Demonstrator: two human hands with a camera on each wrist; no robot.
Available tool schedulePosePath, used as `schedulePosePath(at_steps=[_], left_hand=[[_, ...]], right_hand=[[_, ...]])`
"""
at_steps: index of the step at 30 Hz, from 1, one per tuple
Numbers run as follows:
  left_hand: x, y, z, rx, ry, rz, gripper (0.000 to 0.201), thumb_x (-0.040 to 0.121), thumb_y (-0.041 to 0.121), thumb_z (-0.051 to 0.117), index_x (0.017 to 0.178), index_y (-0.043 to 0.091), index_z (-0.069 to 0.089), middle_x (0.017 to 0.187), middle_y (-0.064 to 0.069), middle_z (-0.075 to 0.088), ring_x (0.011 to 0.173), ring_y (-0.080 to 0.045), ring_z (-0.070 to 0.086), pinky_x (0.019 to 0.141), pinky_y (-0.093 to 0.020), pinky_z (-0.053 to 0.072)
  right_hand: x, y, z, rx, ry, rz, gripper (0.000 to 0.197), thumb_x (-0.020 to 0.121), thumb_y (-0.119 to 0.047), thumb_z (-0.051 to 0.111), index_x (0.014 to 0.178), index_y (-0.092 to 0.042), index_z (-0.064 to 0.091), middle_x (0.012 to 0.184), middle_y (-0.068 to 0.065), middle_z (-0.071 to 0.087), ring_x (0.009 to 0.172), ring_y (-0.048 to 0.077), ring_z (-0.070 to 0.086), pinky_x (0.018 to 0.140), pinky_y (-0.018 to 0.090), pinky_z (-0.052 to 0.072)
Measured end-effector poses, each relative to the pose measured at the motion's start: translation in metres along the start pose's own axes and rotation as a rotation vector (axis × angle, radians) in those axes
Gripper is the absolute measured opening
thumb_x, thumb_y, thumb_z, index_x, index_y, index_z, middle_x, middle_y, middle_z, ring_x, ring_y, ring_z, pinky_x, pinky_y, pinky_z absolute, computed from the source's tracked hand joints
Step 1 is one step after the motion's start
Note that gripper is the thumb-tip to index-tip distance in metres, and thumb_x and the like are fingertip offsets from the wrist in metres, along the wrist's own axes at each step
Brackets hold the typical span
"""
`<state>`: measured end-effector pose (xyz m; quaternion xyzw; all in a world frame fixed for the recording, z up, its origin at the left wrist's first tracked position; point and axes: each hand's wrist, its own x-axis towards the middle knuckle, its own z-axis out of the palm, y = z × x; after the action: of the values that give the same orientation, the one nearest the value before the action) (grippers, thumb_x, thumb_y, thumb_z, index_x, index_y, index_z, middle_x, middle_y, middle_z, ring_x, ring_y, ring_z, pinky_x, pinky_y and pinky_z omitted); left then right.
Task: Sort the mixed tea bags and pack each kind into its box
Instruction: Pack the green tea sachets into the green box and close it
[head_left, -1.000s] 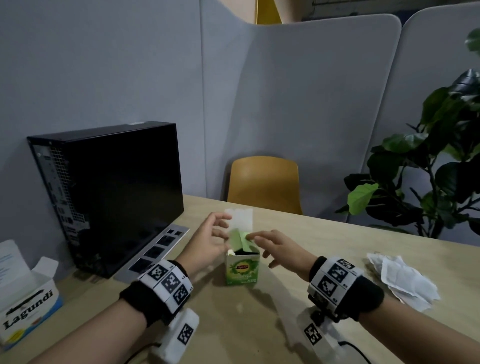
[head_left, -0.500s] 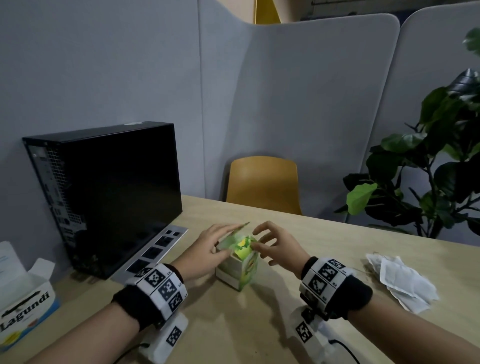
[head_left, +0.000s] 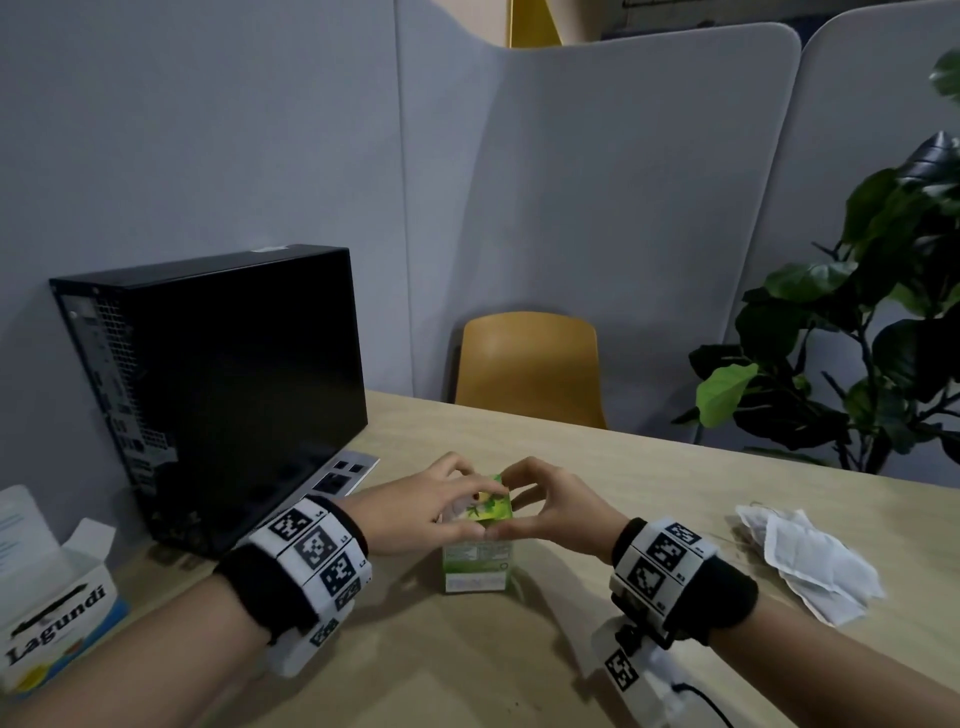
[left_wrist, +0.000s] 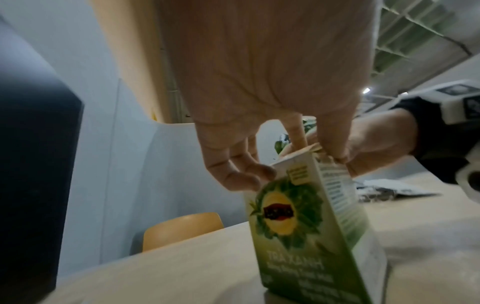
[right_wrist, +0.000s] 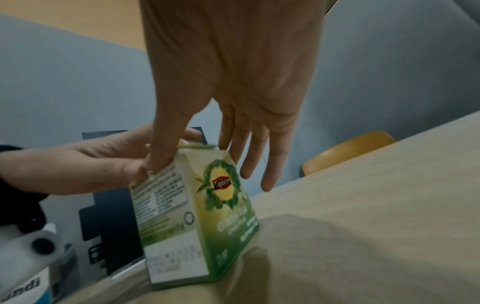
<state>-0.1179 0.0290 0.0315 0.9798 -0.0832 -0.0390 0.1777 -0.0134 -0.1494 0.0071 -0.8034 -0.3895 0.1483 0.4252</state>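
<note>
A green Lipton tea box (head_left: 475, 564) stands upright in the middle of the wooden table (head_left: 623, 467). Its lid is folded down over the top. My left hand (head_left: 457, 506) grips the top from the left, thumb on the near side and fingers over the lid. My right hand (head_left: 519, 504) pinches the top from the right, thumb next to the left thumb. The left wrist view shows the box (left_wrist: 293, 222) under the left hand (left_wrist: 291, 164). In the right wrist view the right hand (right_wrist: 202, 162) holds the box (right_wrist: 194, 209). What is inside is hidden.
A loose pile of white tea bags (head_left: 805, 561) lies at the right. A white Lagundi box (head_left: 57, 608) with its flap open stands at the left edge. A black computer case (head_left: 218, 384) lies behind it. A yellow chair (head_left: 527, 364) and a plant (head_left: 857, 338) are beyond the table.
A second ago the lid stood up and my right hand was pushing a green tea bag in. The lid has since come down, the box has turned, and both hands now hold its top.
</note>
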Motion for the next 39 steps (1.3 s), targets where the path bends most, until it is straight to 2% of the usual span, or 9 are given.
schedulePosePath(at_steps=[2, 6, 12, 16, 22, 26, 31, 36, 39], left_hand=[[0.000, 0.002, -0.002, 0.089, -0.049, -0.020, 0.045, 0.090, 0.051, 0.046, 0.131, 0.054, 0.028, 0.130, 0.008, 0.025, 0.097, -0.009, 0.047, 0.063, -0.011, 0.037], [0.000, 0.006, -0.007, 0.117, -0.056, -0.053, 0.041, 0.088, 0.054, 0.047, 0.126, 0.052, 0.031, 0.118, 0.006, 0.025, 0.095, -0.013, 0.050, 0.066, -0.017, 0.040], [-0.004, 0.006, -0.010, 0.136, -0.012, -0.037, 0.040, 0.087, 0.055, 0.050, 0.125, 0.046, 0.042, 0.112, 0.007, 0.027, 0.084, -0.002, 0.046, 0.064, -0.015, 0.037], [-0.005, 0.006, -0.009, 0.168, -0.003, -0.028, 0.045, 0.087, 0.055, 0.049, 0.130, 0.046, 0.045, 0.121, 0.007, 0.034, 0.092, -0.006, 0.048, 0.073, -0.020, 0.043], [-0.005, 0.002, 0.002, 0.234, -0.021, -0.010, 0.053, 0.090, 0.054, 0.045, 0.138, 0.053, 0.025, 0.134, 0.004, 0.027, 0.109, -0.007, 0.036, 0.087, -0.026, 0.044], [0.000, -0.002, 0.010, 0.207, -0.053, 0.033, 0.068, 0.086, 0.031, 0.060, 0.133, 0.059, 0.020, 0.138, 0.009, 0.018, 0.127, -0.013, 0.024, 0.102, -0.036, 0.040], [0.017, -0.010, 0.010, -0.052, 0.044, -0.017, 0.071, 0.085, -0.005, 0.049, 0.133, 0.045, 0.040, 0.152, 0.008, 0.012, 0.141, -0.019, 0.019, 0.112, -0.032, 0.032], [0.025, -0.023, 0.011, -0.147, 0.150, -0.170, 0.072, 0.086, -0.005, 0.047, 0.143, 0.035, 0.030, 0.158, 0.004, 0.005, 0.144, -0.017, 0.016, 0.114, -0.027, 0.024], [0.019, -0.033, 0.002, -0.140, 0.225, -0.255, 0.065, 0.089, 0.003, 0.050, 0.144, 0.030, 0.030, 0.156, 0.002, 0.013, 0.142, -0.016, 0.020, 0.111, -0.025, 0.021]], right_hand=[[0.001, 0.000, -0.002, -0.003, -0.027, -0.003, 0.072, 0.061, -0.035, 0.084, 0.123, -0.019, 0.050, 0.113, -0.008, 0.058, 0.101, 0.010, 0.061, 0.085, 0.025, 0.054], [0.004, -0.002, -0.006, -0.049, -0.105, -0.015, 0.068, 0.061, -0.039, 0.083, 0.121, -0.024, 0.056, 0.116, -0.010, 0.061, 0.102, 0.008, 0.060, 0.087, 0.026, 0.053], [0.006, -0.006, -0.007, -0.131, -0.140, -0.034, 0.069, 0.061, -0.040, 0.083, 0.122, -0.024, 0.055, 0.117, -0.012, 0.060, 0.099, 0.006, 0.061, 0.086, 0.025, 0.053], [0.006, -0.006, -0.009, -0.147, -0.151, -0.023, 0.072, 0.061, -0.038, 0.083, 0.125, -0.023, 0.054, 0.120, -0.010, 0.060, 0.099, 0.007, 0.061, 0.089, 0.027, 0.053], [0.003, -0.010, -0.010, -0.185, -0.165, -0.035, 0.073, 0.064, -0.034, 0.082, 0.128, -0.018, 0.051, 0.125, -0.004, 0.059, 0.100, 0.013, 0.063, 0.090, 0.032, 0.053], [0.003, -0.011, -0.011, -0.291, -0.268, -0.044, 0.081, 0.068, -0.036, 0.080, 0.137, -0.022, 0.040, 0.130, -0.005, 0.052, 0.107, 0.013, 0.057, 0.093, 0.026, 0.049], [0.025, -0.014, -0.004, -0.398, -0.171, 0.005, 0.087, 0.070, -0.036, 0.077, 0.140, -0.019, 0.030, 0.133, 0.006, 0.047, 0.114, 0.020, 0.051, 0.094, 0.029, 0.044], [0.064, -0.022, 0.014, -0.509, -0.129, 0.082, 0.085, 0.073, -0.040, 0.069, 0.143, -0.035, 0.019, 0.131, 0.013, 0.034, 0.111, 0.035, 0.053, 0.093, 0.037, 0.046], [0.090, -0.026, 0.022, -0.585, -0.090, 0.161, 0.078, 0.076, -0.054, 0.063, 0.141, -0.028, 0.028, 0.135, 0.015, 0.030, 0.112, 0.037, 0.054, 0.096, 0.042, 0.046]])
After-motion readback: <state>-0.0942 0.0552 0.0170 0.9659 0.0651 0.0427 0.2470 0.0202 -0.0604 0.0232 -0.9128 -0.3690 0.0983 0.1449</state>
